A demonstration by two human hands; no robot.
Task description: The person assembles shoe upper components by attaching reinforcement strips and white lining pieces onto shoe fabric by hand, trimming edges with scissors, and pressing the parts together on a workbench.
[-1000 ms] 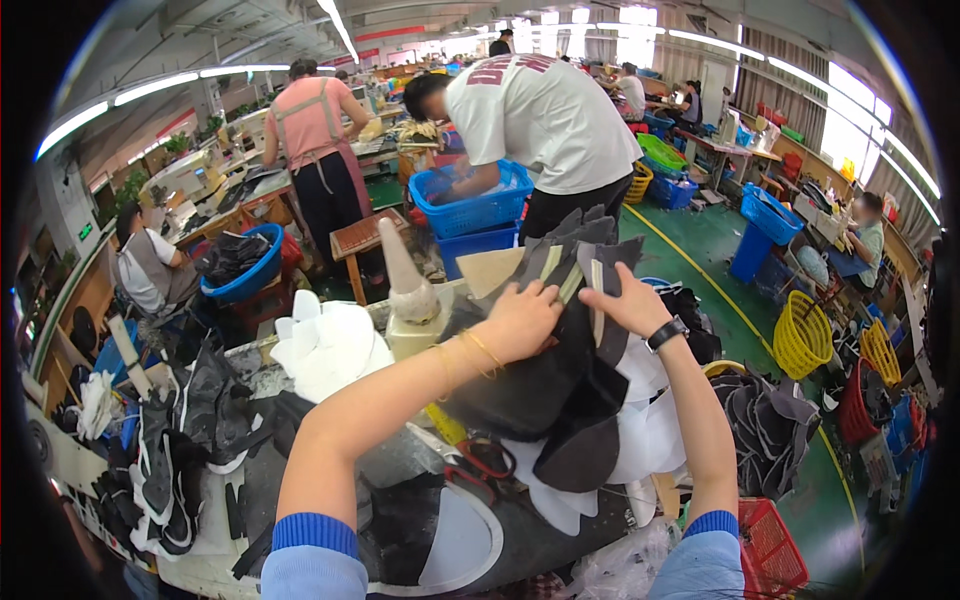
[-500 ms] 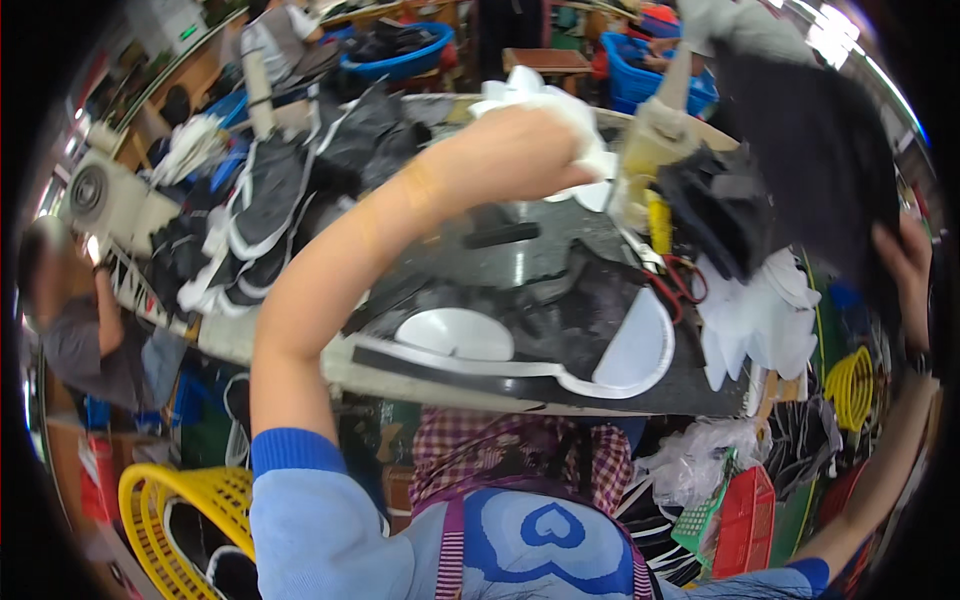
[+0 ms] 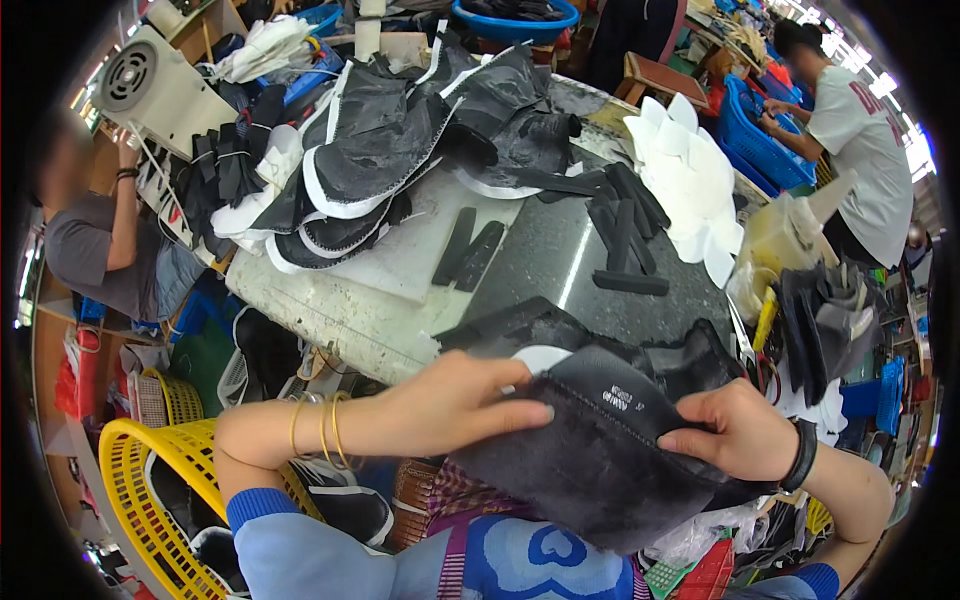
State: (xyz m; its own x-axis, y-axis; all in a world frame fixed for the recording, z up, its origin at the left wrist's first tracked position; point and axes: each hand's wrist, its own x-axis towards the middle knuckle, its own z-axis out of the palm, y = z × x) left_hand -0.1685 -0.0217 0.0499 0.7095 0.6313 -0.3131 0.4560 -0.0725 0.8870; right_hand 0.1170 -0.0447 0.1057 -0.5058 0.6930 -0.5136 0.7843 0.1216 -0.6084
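Low in front of my body I hold a black boot upper [image 3: 575, 465], with a fuzzy surface, a stitched seam and a small pale print. My left hand [image 3: 475, 400] pinches its left edge between thumb and fingers. On the other side my right hand [image 3: 735, 435] grips the edge next to the seam. Just behind it on the table lie another black piece [image 3: 690, 360] and a white rounded insert [image 3: 543, 357], partly covered by the upper.
White-edged black uppers [image 3: 380, 150] heap at the table's left. Black strips [image 3: 625, 235] lie mid-table, with fanned white pieces [image 3: 680, 170] beyond. Scissors [image 3: 740, 335] and a yellow-handled tool [image 3: 766, 318] stand at the right. A yellow basket [image 3: 150, 500] is lower left. Two people work nearby.
My left hand has come back from the white pieces, and my right hand has brought a black piece in from the far right. Both hands now hold it. The view has swung.
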